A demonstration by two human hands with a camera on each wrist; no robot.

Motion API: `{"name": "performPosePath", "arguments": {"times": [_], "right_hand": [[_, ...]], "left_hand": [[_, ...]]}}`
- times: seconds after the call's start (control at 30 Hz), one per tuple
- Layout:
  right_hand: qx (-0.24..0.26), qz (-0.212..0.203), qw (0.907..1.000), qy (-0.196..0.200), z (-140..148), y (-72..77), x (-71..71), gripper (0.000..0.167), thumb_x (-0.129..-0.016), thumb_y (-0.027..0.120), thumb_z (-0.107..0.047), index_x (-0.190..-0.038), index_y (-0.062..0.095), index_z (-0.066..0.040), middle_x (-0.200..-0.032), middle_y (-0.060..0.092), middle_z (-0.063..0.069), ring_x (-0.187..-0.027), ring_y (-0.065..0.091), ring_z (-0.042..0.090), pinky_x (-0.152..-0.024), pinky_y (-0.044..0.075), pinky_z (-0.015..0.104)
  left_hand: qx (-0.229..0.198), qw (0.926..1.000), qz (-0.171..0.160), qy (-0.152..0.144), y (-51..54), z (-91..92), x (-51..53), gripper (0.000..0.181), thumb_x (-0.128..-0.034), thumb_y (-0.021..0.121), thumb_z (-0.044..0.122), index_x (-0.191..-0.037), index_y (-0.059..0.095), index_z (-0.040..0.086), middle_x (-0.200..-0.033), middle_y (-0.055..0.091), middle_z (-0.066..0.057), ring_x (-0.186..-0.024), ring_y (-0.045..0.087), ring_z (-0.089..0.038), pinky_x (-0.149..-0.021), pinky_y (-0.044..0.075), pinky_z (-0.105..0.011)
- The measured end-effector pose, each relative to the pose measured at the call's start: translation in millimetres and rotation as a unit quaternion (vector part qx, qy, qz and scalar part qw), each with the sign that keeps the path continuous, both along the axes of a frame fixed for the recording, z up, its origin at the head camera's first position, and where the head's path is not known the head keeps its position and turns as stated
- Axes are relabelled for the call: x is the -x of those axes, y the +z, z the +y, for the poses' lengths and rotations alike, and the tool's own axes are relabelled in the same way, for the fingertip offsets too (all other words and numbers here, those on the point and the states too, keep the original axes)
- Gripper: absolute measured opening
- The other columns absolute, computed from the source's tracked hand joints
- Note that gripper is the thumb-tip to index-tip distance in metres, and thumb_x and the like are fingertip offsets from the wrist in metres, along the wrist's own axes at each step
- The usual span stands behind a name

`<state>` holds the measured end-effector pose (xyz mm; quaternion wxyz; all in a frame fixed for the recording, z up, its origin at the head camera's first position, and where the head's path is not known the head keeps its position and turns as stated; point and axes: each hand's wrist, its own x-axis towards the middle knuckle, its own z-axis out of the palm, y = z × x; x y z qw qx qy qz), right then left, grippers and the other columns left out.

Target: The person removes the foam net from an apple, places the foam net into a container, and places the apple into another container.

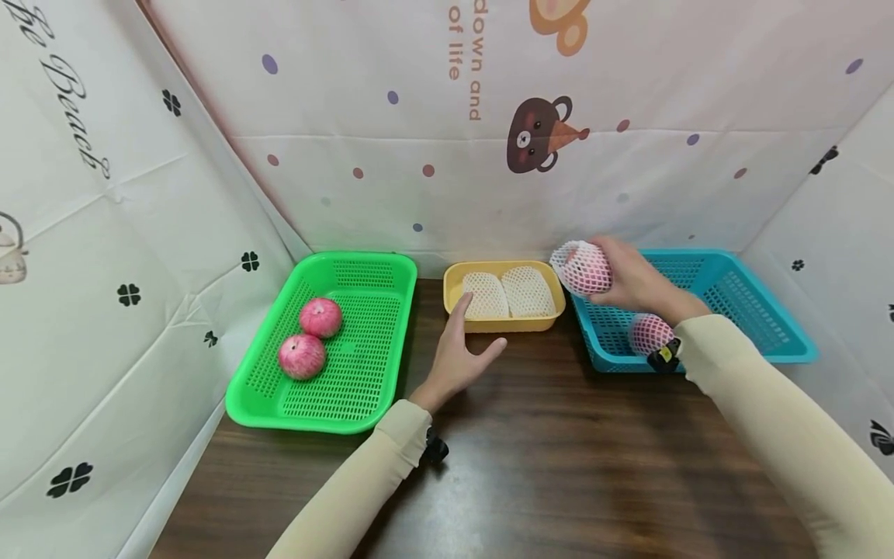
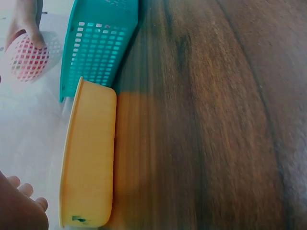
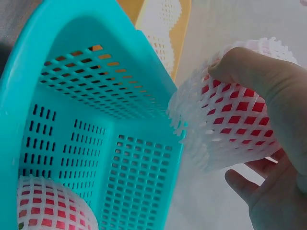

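My right hand [image 1: 632, 281] grips a pinkish-red apple in a white foam net [image 1: 585, 269], held above the left rim of the blue basket [image 1: 771, 359]. In the right wrist view the thumb and fingers curl round this netted apple [image 3: 240, 112], and loose netting hangs past it. Another netted apple [image 1: 649, 334] lies inside the blue basket. My left hand [image 1: 455, 363] holds nothing, its fingers stretched out at the front of the yellow tray [image 1: 517, 326]. Flat white foam nets [image 1: 528, 293] lie in that tray.
At the left stands a green basket [image 1: 349, 423] with two bare pinkish-red apples [image 1: 303, 357] in it. All containers rest on a dark wooden table [image 1: 545, 458]. Printed white cloth [image 1: 447, 186] hangs right behind them and at both sides.
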<state>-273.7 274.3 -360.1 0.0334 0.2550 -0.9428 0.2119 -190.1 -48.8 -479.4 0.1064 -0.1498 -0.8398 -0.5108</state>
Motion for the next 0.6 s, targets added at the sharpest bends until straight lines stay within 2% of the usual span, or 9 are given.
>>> {"name": "performPosePath", "arguments": {"times": [0.13,0.37,0.6], "right_hand": [[-0.001,0.005,0.9999,0.010,-5,-0.3,-2.5,0.096,-0.075,0.089,-0.008,-0.152,0.032,0.001,-0.142,0.045,0.027,-0.127,0.046,0.046,-0.101,0.042,0.067],[-0.005,-0.013,0.9998,0.017,-16,-1.6,-8.3,0.096,-0.077,0.086,-0.008,-0.154,0.030,-0.003,-0.146,0.037,0.027,-0.129,0.043,0.045,-0.100,0.043,0.067],[0.001,-0.022,0.9991,0.036,-30,-5.7,-10.1,0.097,-0.077,0.087,-0.007,-0.156,0.030,-0.005,-0.148,0.037,0.025,-0.129,0.044,0.042,-0.101,0.043,0.066]], "left_hand": [[-0.006,0.9999,-0.001,0.012,-1.2,-4.1,-1.8,0.096,-0.0886,0.074,0.050,-0.164,0.020,0.024,-0.168,0.025,-0.002,-0.153,0.025,-0.015,-0.121,0.028,-0.048],[-0.010,0.9997,-0.008,0.018,-3.8,-5.9,-4.4,0.098,-0.0886,0.074,0.052,-0.163,0.019,0.021,-0.167,0.025,0.001,-0.152,0.024,-0.012,-0.122,0.027,-0.044],[-0.021,0.9992,-0.007,0.031,-7.2,-7.9,-6.3,0.097,-0.0889,0.075,0.049,-0.163,0.019,0.019,-0.166,0.027,-0.001,-0.152,0.025,-0.014,-0.122,0.026,-0.044]]}}
